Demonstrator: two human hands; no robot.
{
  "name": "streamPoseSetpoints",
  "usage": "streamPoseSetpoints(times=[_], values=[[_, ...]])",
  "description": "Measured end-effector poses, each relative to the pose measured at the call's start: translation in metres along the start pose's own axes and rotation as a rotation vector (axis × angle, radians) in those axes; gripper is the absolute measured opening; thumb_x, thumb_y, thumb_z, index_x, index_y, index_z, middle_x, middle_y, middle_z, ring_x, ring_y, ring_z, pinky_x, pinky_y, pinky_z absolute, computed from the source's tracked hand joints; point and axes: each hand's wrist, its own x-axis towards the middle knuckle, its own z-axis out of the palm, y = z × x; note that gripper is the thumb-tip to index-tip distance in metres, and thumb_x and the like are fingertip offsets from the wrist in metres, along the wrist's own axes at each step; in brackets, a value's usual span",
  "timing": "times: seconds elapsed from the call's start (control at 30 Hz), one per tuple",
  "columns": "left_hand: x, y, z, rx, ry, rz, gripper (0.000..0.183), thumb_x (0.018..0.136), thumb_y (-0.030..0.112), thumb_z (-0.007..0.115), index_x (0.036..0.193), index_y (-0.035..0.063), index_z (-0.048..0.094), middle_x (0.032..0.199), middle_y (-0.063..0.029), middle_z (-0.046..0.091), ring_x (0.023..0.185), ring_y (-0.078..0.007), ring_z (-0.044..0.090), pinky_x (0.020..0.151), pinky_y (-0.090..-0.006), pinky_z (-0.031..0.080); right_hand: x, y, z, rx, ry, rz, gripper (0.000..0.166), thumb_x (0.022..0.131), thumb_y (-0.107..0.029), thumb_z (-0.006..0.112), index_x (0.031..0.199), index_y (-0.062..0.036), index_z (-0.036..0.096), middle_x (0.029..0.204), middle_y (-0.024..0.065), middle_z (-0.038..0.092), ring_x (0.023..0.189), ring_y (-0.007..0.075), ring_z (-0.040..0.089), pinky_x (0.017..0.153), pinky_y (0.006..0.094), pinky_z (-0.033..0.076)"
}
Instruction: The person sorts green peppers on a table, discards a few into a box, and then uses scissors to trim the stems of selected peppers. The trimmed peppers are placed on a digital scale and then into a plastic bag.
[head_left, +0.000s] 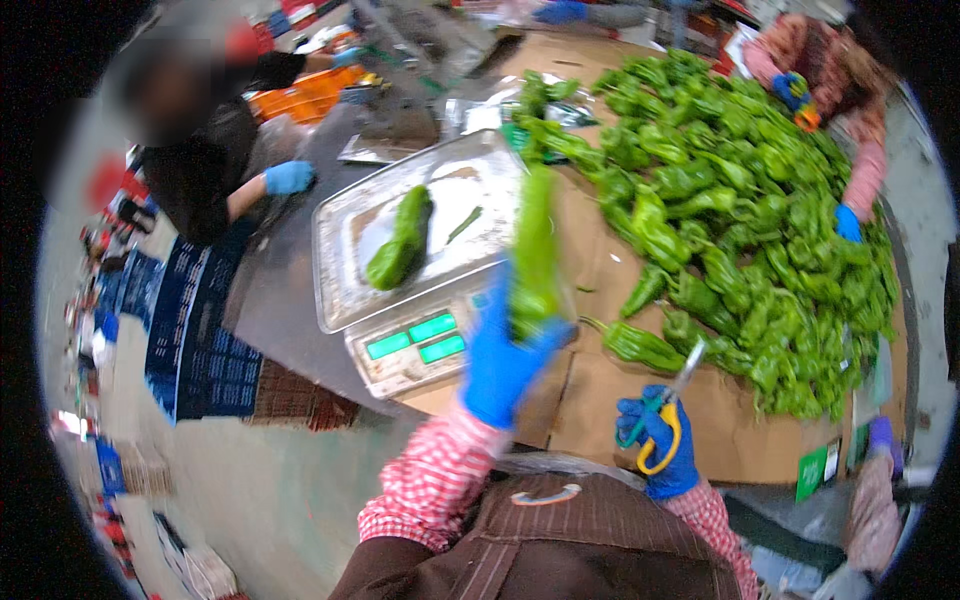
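My left hand, in a blue glove, is blurred by motion and holds a long green pepper upright beside the right edge of the scale's metal tray. On that tray lie another green pepper and a small green stem piece. The scale's front panel shows green displays. My right hand, also blue-gloved, holds scissors with yellow and green handles, blades pointing up and right. Just beyond them a single pepper lies on the cardboard, next to a large pile of green peppers.
Across the pile, a co-worker in pink sleeves reaches in with gloved hands. Another co-worker's blue-gloved hand rests at the table's left side. An orange crate stands behind, blue crates at left. A further person's sleeve shows at lower right.
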Motion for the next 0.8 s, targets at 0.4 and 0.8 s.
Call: streamPoseSetpoints(times=[0.4,0.8], values=[[0.103,-0.037,-0.072,1.215,0.158,0.227,0.041,0.067,0.017,0.062,0.105,0.0071,0.052,0.102,-0.0140,0.051,0.090,-0.0294,0.049,0.079,-0.0354,0.039,0.047,-0.044,-0.029,-0.476,0.251,-0.545,0.029,0.070,-0.003,0.061,0.096,-0.0029,0.049,0.075,0.0048,0.054,0.067,0.0123,0.052,0.061,0.0239,0.043],[0.009,-0.015,-0.011,0.601,-0.064,0.377,0.032,0.068,0.002,0.059,0.100,0.0072,0.054,0.093,-0.0125,0.054,0.087,-0.0264,0.051,0.076,-0.0313,0.041,0.190,-0.080,-0.008,-1.547,0.390,-0.848,0.037,0.063,-0.018,0.065,0.094,-0.0077,0.048,0.085,0.0167,0.054,0.080,0.0343,0.051,0.067,0.0372,0.042]])
